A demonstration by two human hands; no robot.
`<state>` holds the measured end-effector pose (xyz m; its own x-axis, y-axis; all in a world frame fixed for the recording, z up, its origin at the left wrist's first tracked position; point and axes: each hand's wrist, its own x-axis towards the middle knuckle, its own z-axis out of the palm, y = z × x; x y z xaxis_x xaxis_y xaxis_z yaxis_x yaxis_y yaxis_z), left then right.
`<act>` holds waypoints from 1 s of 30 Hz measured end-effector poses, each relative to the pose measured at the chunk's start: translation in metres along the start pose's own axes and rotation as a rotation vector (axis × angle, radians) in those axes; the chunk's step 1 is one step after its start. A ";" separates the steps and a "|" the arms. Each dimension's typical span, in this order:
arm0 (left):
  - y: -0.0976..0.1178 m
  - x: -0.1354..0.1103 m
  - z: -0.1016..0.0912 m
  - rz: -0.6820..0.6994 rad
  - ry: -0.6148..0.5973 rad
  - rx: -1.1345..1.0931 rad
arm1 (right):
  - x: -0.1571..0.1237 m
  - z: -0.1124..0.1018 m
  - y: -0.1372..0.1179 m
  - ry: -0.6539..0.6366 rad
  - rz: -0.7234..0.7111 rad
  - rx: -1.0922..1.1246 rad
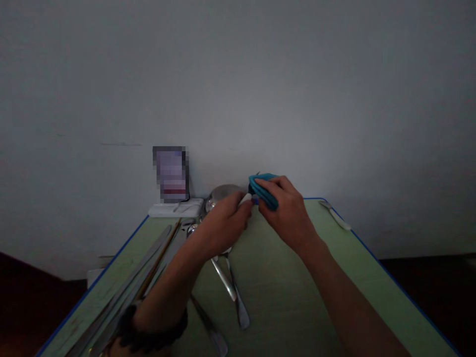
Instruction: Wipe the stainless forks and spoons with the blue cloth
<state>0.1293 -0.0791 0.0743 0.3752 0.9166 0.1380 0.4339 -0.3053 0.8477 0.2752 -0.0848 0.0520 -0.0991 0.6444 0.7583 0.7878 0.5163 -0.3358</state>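
"One question first: which step is this?"

"Wiping, I'd judge. The left hand [226, 223] grasps a white handle [245, 199]; the right hand [286, 213] pinches a folded blue cloth [265, 191] just beside its end. Whatever joins the handle is mostly hidden."

"Where's the handle?"

"Above the far part of the desk [282, 287], in front of the wall [238, 89]."

"And the next move calls for?"

"A steady left grip, I'd say, and careful fingers in case the hidden part is sharp."

"The surface?"

"Pale green, edged in blue. Metal cutlery [225, 280] lies nearer than the left hand, a brown stick [163, 258] along the left side, a white-handled tool [339, 218] by the right edge."

"And the room?"

"Dim. The wall is plain grey; a blurred-out screen [173, 173] stands at a white block [158, 210], far left."
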 end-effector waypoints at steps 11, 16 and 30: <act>0.002 -0.002 -0.002 -0.077 -0.185 -0.241 | 0.000 0.002 0.014 0.140 -0.041 0.057; -0.013 0.006 -0.008 0.070 -0.065 0.351 | 0.001 -0.008 0.031 0.174 0.153 -0.024; -0.009 0.006 -0.001 0.143 -0.043 0.443 | -0.003 0.007 0.001 -0.072 0.117 -0.036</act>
<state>0.1268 -0.0705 0.0676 0.4864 0.8486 0.2080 0.6799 -0.5171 0.5199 0.2721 -0.0825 0.0454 -0.0477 0.7382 0.6729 0.8176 0.4158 -0.3983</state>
